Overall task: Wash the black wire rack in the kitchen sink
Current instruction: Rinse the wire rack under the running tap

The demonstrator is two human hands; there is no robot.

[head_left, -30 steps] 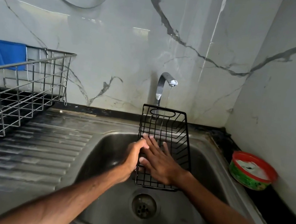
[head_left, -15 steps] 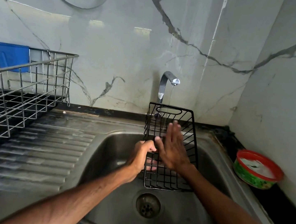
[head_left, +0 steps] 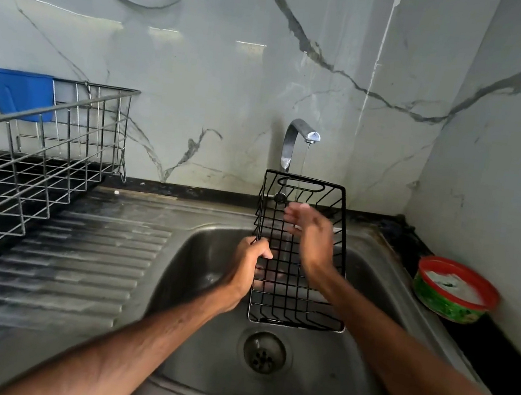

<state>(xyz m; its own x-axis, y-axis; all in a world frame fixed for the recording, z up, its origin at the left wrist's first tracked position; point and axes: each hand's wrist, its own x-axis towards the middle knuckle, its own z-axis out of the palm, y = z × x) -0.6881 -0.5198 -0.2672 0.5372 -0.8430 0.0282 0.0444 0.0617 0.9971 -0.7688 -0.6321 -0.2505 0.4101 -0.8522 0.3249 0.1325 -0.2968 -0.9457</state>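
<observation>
The black wire rack [head_left: 288,300] stands tilted over the steel sink [head_left: 200,338], its far end under the tap [head_left: 298,136], from which a thin stream of water runs. My left hand [head_left: 248,265] grips the rack's left edge about halfway along. My right hand [head_left: 312,235] lies inside the rack near its far end, fingers loosely stretched and blurred, just under the water stream. The sink drain [head_left: 264,353] shows below the rack's near end.
A silver wire dish rack [head_left: 40,175] with a blue cup [head_left: 17,95] hung on it stands on the ribbed drainboard [head_left: 78,266] at the left. A red-rimmed green tub [head_left: 453,294] of white paste sits on the dark counter at the right, by the marble wall.
My right hand has slid up the rack from its middle to the far end under the water. My left hand keeps its grip, and the rack stands slightly more upright.
</observation>
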